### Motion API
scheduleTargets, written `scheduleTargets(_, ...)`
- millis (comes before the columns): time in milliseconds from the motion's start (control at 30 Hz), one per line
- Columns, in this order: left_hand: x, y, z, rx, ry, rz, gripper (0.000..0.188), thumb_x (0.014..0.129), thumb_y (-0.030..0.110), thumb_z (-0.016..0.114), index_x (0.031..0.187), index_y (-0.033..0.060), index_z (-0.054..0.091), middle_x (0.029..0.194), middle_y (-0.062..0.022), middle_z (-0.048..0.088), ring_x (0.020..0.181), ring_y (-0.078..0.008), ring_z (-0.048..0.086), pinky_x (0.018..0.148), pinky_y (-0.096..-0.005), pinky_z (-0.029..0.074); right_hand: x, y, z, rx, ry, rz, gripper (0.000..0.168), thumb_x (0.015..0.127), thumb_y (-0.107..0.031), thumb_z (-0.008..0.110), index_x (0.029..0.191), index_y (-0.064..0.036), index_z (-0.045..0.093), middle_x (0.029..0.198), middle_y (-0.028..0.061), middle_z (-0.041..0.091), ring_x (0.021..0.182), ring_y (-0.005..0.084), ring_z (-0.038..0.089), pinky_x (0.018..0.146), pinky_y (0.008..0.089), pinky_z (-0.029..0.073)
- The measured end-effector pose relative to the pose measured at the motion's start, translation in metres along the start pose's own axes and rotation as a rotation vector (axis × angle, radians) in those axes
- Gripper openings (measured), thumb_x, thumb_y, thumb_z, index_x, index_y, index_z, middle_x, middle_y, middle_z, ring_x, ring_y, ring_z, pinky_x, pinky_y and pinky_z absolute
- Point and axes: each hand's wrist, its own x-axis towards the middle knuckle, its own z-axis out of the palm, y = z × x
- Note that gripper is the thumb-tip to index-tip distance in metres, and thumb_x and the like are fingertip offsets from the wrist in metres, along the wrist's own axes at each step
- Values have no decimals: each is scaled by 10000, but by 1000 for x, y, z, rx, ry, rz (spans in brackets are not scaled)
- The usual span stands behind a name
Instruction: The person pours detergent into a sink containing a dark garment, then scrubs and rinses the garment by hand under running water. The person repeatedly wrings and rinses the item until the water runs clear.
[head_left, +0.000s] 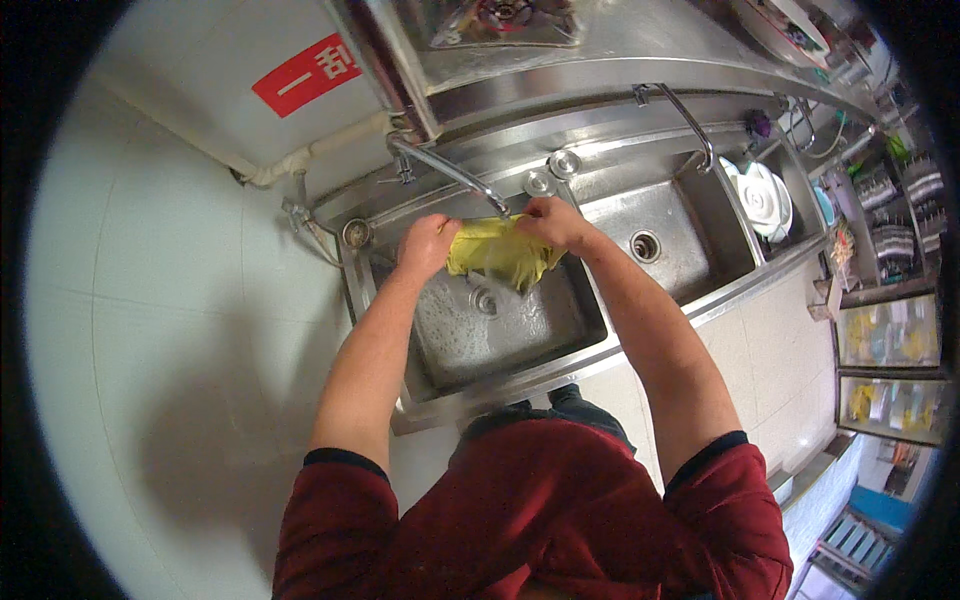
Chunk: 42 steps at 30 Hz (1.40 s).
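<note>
A wet yellow cloth is stretched between my two hands above the left basin of a stainless steel sink. My left hand grips its left end, the fingers closed on the fabric. Its upper right corner is pinched in my right hand, and the lower part hangs in loose folds. The mouth of a chrome faucet is just above the cloth's top edge. Suds and water lie on the basin floor around the drain.
On the right, a second basin has its own faucet. White dishes sit in a third basin. Two metal strainers rest on the back ledge, and another strainer is at the left corner. A tiled wall stands close on the left.
</note>
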Motion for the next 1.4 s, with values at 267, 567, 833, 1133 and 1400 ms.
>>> scheduleTargets(267, 0, 1, 32, -188, 50, -246, 417, 935, 379, 441, 936, 7, 630, 917, -236, 631, 893, -415, 593, 772, -466, 455, -8, -32, 19, 14, 115, 143, 402, 751, -332, 610, 900, 39, 661, 878, 230, 660, 845, 318, 653, 752, 397, 495)
scheduleTargets(567, -13, 8, 2, -133, -309, 23, 232, 835, 215, 660, 952, 22, 607, 828, -149, 615, 756, -264, 583, 721, -350, 461, -9, -8, 8, -253, 65, 95, 301, 753, -283, 592, 918, -50, 687, 916, 199, 658, 882, 362, 633, 781, 423, 498)
scheduleTargets(833, -19, 16, -2, 196, -84, 149, 175, 872, 226, 584, 912, 56, 598, 920, -137, 580, 895, -337, 569, 773, -443, 448, -27, -4, 5, -327, 117, -73, 272, 744, -285, 608, 872, -48, 636, 840, 193, 644, 821, 372, 623, 699, 442, 484)
scheduleTargets(1133, -1, 15, -4, 621, -275, 317, 132, 870, 211, 530, 909, 96, 583, 943, -149, 597, 924, -344, 580, 796, -463, 463, -34, 4, -7, -653, 13, 54, 210, 786, -219, 564, 926, -83, 640, 928, 143, 667, 911, 344, 630, 759, 455, 496)
scheduleTargets(1400, 11, -1, 8, 486, -149, 269, 196, 879, 182, 526, 1001, 45, 597, 1004, -175, 623, 888, -318, 615, 782, -400, 495, -25, 11, -26, -458, -18, 1, 278, 778, -301, 605, 913, -66, 668, 916, 167, 663, 877, 342, 635, 759, 420, 498)
